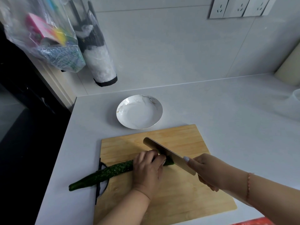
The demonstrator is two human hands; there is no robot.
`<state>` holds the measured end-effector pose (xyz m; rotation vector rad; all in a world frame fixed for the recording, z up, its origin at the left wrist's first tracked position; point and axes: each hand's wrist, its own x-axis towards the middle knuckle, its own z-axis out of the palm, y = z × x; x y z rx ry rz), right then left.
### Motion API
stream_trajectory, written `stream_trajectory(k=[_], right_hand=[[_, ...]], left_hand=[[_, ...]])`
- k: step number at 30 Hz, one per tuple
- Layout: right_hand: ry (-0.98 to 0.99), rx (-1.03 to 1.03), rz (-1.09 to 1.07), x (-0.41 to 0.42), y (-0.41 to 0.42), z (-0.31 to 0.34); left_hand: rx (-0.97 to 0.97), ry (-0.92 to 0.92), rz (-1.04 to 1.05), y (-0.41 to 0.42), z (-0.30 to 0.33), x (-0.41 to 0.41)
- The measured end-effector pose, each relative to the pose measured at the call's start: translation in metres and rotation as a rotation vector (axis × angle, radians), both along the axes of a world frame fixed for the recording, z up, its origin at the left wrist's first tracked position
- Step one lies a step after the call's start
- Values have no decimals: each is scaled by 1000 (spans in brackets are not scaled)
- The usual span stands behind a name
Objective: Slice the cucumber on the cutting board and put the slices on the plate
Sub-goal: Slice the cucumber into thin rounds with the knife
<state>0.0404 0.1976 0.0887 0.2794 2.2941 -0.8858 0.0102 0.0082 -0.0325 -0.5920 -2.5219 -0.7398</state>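
Observation:
A long dark green cucumber lies across the left part of the wooden cutting board, its left end sticking out over the counter. My left hand grips the cucumber near its right end, fingers curled over it. My right hand holds the handle of a broad knife, whose blade rests on the cucumber just beside my left fingertips. A short stub of cucumber shows to the right of the blade. The white marbled plate stands behind the board with nothing on it.
The white counter's left edge drops off beside the cucumber's end. Plastic bags hang on the wall at the upper left. A pale roll and a clear container sit at the far right.

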Motion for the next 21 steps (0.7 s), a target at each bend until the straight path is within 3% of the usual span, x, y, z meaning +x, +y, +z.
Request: stream_trajectory(k=[21], right_hand=[[-2, -23, -22, 4, 5, 7]], left_hand=[[39, 45, 7, 0, -3, -3]])
